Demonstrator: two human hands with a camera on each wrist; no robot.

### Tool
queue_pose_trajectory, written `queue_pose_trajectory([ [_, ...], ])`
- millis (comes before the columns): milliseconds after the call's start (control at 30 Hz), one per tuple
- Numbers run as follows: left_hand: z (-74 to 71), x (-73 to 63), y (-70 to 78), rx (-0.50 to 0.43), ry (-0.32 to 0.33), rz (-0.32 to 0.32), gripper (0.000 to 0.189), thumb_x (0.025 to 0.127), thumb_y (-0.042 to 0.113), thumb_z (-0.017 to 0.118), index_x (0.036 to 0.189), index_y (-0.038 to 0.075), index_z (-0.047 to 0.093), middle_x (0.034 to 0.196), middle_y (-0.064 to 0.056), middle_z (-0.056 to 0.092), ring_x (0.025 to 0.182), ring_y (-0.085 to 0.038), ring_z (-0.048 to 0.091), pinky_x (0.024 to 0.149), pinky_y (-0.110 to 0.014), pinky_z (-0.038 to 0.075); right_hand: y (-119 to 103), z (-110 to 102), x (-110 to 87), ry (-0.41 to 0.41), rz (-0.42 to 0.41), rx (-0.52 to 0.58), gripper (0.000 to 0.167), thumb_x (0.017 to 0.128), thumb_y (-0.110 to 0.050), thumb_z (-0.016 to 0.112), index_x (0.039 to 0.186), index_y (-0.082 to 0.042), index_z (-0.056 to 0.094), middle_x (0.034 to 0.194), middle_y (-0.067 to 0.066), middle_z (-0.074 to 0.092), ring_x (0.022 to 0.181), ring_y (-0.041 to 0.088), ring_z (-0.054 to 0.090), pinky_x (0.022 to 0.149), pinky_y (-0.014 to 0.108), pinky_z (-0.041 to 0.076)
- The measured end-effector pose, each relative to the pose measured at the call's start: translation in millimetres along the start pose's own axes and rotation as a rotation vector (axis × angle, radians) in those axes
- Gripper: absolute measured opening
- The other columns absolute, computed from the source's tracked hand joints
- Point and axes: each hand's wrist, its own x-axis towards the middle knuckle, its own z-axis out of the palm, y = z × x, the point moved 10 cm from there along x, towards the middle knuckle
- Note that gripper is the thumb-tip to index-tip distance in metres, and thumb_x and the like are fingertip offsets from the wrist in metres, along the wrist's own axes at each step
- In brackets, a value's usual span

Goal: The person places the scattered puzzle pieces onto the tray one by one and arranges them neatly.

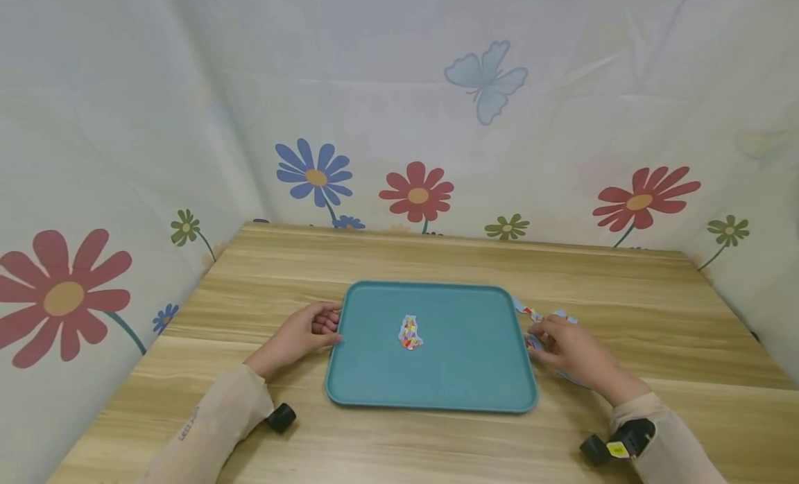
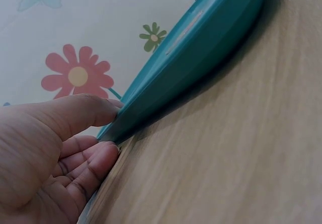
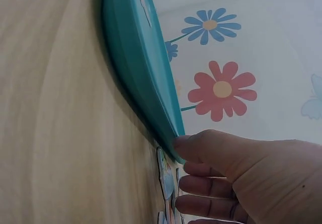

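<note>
A teal rectangular tray (image 1: 474, 345) lies on the wooden table, with a small flat colourful piece (image 1: 410, 333) with a pale blue edge on it, left of the middle. At the tray's left side my left hand (image 1: 307, 335) holds the rim, thumb at the wall and fingers curled beside it. My right hand (image 1: 571, 349) is at the opposite side, its thumb (image 3: 193, 146) on the rim and its other fingers bent near the edge. Beneath and beside that hand are more flat pieces (image 1: 560, 315) with blue edges, partly hidden by it.
The wooden table (image 1: 299, 262) reaches back to a pale curtain (image 1: 374, 89) printed with flowers and a butterfly. A dark device is strapped on each wrist; the right one (image 1: 637, 439) has a yellow label.
</note>
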Motion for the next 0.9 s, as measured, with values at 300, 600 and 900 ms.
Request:
queue_pose_trajectory([
  [300, -0.5, 0.7, -1.8, 0.008, 0.002, -0.01, 0.061, 0.085, 0.011, 0.073, 0.136, -0.006, 0.046, 0.113, -0.017, 0.058, 0.097, -0.02, 0.057, 0.079, -0.018, 0.051, -0.3, 3.1, 2.4, -0.033, 0.013, -0.021, 0.026, 0.08, -0.015, 0.077, 0.101, -0.002, 0.068, 0.08, -0.003, 0.051, 0.069, 0.003, 0.043, 0.057, 0.02, 0.038],
  [600, 0.1, 0.9, -1.3, 0.01, -0.005, 0.001, 0.061, 0.085, 0.011, 0.073, 0.136, -0.006, 0.045, 0.113, -0.017, 0.058, 0.096, -0.02, 0.057, 0.079, -0.018, 0.051, -0.1, 5.3, 4.8, -0.062, 0.051, -0.045, 0.029, 0.079, -0.015, 0.075, 0.104, -0.001, 0.069, 0.082, -0.001, 0.049, 0.07, 0.006, 0.039, 0.058, 0.02, 0.035],
  [900, 0.7, 0.4, 0.2, 0.006, -0.004, -0.003, 0.061, 0.085, 0.01, 0.073, 0.136, -0.006, 0.045, 0.114, -0.017, 0.059, 0.096, -0.02, 0.057, 0.079, -0.017, 0.051, 3.2, 6.4, 4.2, -0.07, 0.08, -0.05, 0.028, 0.079, -0.016, 0.076, 0.101, 0.0, 0.068, 0.088, 0.002, 0.054, 0.074, 0.01, 0.044, 0.062, 0.024, 0.043],
])
